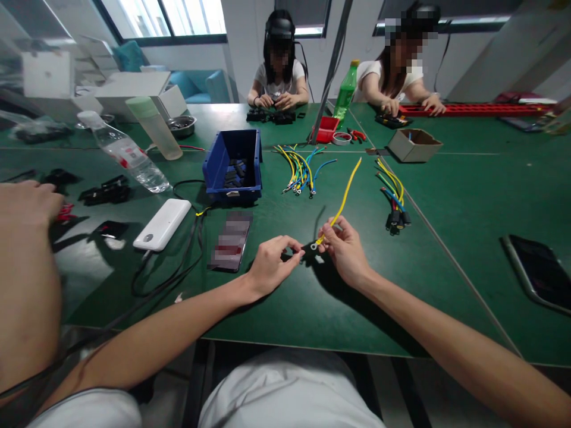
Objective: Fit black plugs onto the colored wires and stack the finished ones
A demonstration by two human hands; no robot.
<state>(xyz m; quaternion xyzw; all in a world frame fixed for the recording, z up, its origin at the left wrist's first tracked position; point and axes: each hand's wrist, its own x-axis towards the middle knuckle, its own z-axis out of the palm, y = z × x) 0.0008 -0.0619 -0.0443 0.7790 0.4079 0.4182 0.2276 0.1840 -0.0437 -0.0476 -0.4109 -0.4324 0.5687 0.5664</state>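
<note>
Green table (468, 196) fills most of the frame, with windows (191, 18) along the top. Near the center, just below the middle, a yellow wire (348, 193) slants up to the right, its ring terminal (313, 246) at the lower end. The right hand's (348, 248) grip is closed around this wire just above the terminal, thumb and fingers pinched, the forearm reaching in from the lower right. Just beside it, the left hand (273, 264) pinches a small black piece (307, 253) between thumb and fingers, knuckles up, forearm slanting in from the lower left. Left of that hand lies a phone (232, 241); above are a blue bin (233, 193) and loose colored wires (297, 169), with a wire bundle (395, 199) to the right. Another person's arm (27, 255) crosses the left edge; two co-workers (281, 71) sit at the top.
</note>
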